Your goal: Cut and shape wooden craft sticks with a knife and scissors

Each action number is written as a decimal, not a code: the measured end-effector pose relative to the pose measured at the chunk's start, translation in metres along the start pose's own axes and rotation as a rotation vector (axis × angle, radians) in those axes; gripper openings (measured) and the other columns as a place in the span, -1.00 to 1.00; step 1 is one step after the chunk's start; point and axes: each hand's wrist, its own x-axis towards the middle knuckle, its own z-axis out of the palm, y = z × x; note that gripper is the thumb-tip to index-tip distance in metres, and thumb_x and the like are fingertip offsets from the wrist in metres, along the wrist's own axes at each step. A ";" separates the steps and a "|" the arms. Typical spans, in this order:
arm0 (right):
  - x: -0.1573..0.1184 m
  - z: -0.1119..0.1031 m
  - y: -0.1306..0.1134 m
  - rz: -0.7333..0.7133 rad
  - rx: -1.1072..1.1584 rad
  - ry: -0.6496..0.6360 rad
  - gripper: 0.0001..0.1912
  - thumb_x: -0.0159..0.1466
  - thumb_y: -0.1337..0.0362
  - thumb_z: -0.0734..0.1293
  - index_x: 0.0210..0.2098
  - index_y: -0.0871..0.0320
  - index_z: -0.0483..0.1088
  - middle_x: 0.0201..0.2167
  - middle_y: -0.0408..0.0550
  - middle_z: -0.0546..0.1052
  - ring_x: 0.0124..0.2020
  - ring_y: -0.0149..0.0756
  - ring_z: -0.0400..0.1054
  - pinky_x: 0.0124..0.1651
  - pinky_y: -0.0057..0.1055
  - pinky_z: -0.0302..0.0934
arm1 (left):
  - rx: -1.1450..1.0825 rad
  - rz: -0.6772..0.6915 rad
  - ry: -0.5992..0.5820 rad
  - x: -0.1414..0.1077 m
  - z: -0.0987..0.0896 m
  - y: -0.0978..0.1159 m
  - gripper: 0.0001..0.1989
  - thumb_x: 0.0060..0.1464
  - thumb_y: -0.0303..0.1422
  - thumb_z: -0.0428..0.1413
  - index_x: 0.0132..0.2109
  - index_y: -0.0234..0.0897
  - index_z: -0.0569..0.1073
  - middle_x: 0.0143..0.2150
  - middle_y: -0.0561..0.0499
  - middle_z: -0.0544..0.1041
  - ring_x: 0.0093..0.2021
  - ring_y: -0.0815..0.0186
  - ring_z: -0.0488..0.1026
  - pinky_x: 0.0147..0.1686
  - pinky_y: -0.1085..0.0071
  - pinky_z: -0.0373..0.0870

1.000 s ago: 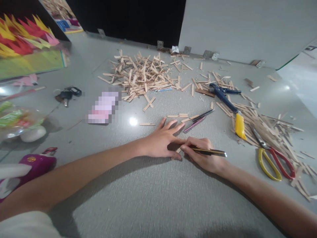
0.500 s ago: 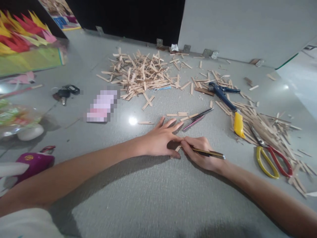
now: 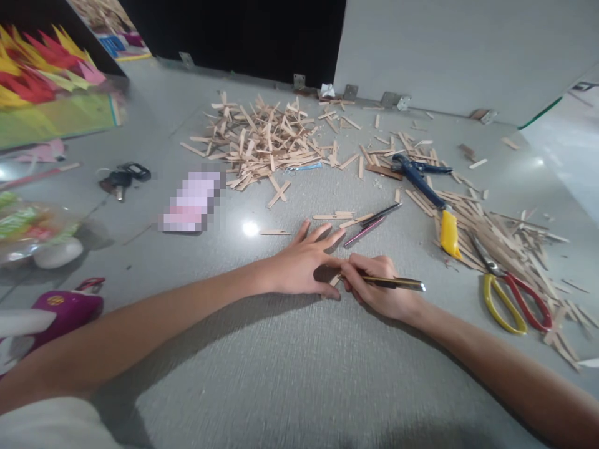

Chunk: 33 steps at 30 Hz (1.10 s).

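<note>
My left hand (image 3: 302, 265) lies low on the grey surface, three fingers spread, while its thumb and index finger steady a short wooden stick (image 3: 334, 281) between them. Beside it, my right hand (image 3: 381, 290) is closed in a writing grip around a black and gold pen (image 3: 397, 283). The pen's tip is hidden by the fingers, close to the stick. Just beyond the hands lie a few loose sticks (image 3: 327, 217), a dark pen (image 3: 381, 214) and a pink pen (image 3: 365, 232).
A heap of wooden sticks (image 3: 266, 140) lies at the back, more on the right. Blue-handled cutters (image 3: 423, 182), a yellow-handled tool (image 3: 450, 234) and scissors (image 3: 505, 296) lie right. Keys (image 3: 122, 179), a blurred-out phone-like item (image 3: 191, 201) and a purple glue gun (image 3: 70, 312) are left.
The right hand's pen has tipped slightly, its rear end lying a little flatter. The left hand keeps its place on the stick. The whole view has shifted very slightly.
</note>
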 end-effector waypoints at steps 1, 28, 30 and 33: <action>0.000 0.000 0.000 0.001 0.003 -0.001 -0.56 0.60 0.21 0.19 -0.45 0.10 0.31 -0.69 -0.28 0.35 -0.69 -0.49 0.20 -0.53 -0.45 0.12 | -0.001 -0.001 0.002 0.000 0.000 0.000 -0.52 0.15 0.00 0.43 0.20 0.14 0.65 0.69 0.07 -0.19 0.66 -0.30 -0.40 0.49 -0.45 -0.54; 0.004 0.001 0.005 -0.183 -0.048 -0.072 -0.65 0.60 0.28 0.14 -0.34 0.12 0.32 -0.51 -0.21 0.41 -0.55 -0.48 0.22 -0.45 -0.46 0.07 | 0.071 -0.072 -0.049 0.002 -0.007 0.011 -0.62 0.15 -0.14 0.45 0.11 0.06 0.69 0.69 0.07 -0.20 0.66 -0.27 -0.39 0.50 -0.45 -0.46; 0.005 0.000 0.005 -0.194 -0.037 -0.078 -0.65 0.59 0.29 0.14 -0.35 0.12 0.31 -0.52 -0.23 0.40 -0.57 -0.49 0.20 -0.47 -0.46 0.06 | 0.093 -0.076 -0.053 0.002 -0.007 0.012 -0.63 0.16 -0.15 0.44 0.11 0.03 0.68 0.69 0.03 -0.20 0.66 -0.27 -0.37 0.50 -0.45 -0.44; 0.005 0.000 0.005 -0.206 -0.023 -0.079 -0.65 0.59 0.30 0.13 -0.35 0.11 0.30 -0.54 -0.24 0.38 -0.58 -0.49 0.17 -0.48 -0.46 0.03 | 0.109 -0.087 -0.064 0.002 -0.008 0.013 -0.67 0.18 -0.17 0.43 0.07 -0.02 0.69 0.69 0.00 -0.21 0.66 -0.27 -0.36 0.50 -0.44 -0.43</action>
